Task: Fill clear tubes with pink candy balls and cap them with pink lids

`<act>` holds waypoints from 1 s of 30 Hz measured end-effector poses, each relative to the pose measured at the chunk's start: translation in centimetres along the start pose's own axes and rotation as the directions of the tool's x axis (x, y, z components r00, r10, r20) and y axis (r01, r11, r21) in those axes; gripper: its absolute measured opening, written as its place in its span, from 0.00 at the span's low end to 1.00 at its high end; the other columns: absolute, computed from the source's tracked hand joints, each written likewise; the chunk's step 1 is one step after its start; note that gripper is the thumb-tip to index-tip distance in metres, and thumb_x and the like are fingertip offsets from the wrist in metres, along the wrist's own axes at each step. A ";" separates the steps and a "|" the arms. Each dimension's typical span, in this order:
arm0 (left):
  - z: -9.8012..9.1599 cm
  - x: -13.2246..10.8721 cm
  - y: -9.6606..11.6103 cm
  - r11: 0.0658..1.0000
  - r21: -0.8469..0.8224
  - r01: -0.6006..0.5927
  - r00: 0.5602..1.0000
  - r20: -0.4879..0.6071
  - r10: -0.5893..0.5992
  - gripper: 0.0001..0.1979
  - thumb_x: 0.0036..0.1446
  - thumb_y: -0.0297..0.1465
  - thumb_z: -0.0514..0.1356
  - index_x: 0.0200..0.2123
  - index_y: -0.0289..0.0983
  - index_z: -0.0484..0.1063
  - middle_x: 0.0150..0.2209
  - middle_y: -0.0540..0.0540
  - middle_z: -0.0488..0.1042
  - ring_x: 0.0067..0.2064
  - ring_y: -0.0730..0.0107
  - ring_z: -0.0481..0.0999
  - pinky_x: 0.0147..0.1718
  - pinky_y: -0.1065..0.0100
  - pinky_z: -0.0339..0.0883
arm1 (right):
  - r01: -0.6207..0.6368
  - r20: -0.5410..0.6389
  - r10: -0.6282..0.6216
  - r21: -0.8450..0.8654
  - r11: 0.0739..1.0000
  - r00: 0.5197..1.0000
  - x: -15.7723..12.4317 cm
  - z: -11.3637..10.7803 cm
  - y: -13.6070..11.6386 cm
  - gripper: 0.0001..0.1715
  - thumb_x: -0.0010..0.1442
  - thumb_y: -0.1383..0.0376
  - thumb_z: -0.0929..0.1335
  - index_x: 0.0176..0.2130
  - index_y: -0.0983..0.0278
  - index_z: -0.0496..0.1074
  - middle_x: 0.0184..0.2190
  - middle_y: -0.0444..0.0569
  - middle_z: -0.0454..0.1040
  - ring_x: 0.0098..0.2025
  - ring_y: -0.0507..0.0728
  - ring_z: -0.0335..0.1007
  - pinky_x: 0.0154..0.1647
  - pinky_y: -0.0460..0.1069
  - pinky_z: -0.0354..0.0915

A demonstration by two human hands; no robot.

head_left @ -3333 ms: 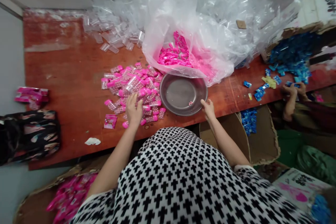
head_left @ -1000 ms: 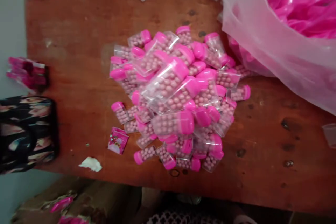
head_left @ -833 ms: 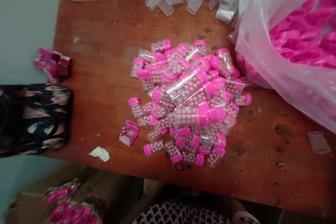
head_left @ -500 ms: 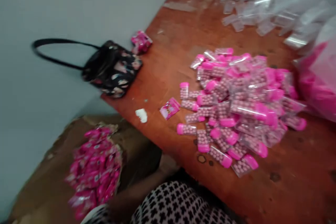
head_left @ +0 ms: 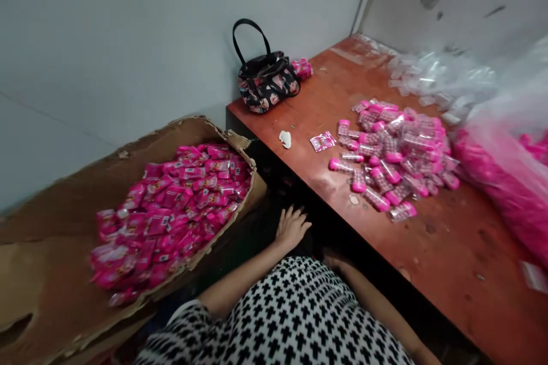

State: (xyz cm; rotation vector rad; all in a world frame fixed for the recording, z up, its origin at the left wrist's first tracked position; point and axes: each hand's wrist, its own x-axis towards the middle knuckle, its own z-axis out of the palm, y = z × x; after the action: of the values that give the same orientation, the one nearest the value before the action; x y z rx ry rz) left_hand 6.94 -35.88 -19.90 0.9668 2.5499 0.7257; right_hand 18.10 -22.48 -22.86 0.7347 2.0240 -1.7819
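Note:
My left hand rests low in front of me, its fingers spread and holding nothing, in the gap between the table and a cardboard box. Of my right hand, only a small part shows beside the patterned shirt; its fingers are hidden. Nearest on the table lies a heap of clear tubes with pink caps, filled with small pink balls. To the left of my left hand, many shiny pink packets fill part of the box.
On the reddish table are a single pink packet, a white scrap and a floral handbag by the wall. Empty clear tubes lie at the back, and a plastic bag of pink caps stands at the right.
The view has swung to the left and steadied, so the box and more wall show. My left hand now shows clearly with fingers spread, and part of my right arm has come into view.

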 end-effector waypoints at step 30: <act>-12.4 18.1 0.7 0.994 0.098 -0.046 0.805 -0.585 0.095 0.23 0.59 0.37 0.54 0.55 0.34 0.65 0.62 0.40 0.59 0.65 0.51 0.48 0.62 0.49 0.39 | 0.139 0.057 -0.128 -0.500 0.855 0.990 -2.6 1.2 -3.7 0.26 0.56 0.60 0.62 0.52 0.66 0.70 0.51 0.59 0.71 0.53 0.62 0.68 0.53 0.50 0.63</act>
State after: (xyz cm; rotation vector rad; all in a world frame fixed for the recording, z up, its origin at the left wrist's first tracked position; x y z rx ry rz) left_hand -11.36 -27.32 -11.33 0.9805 3.1075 1.0999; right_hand 17.88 -24.33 -18.57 0.4149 2.4254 -1.2140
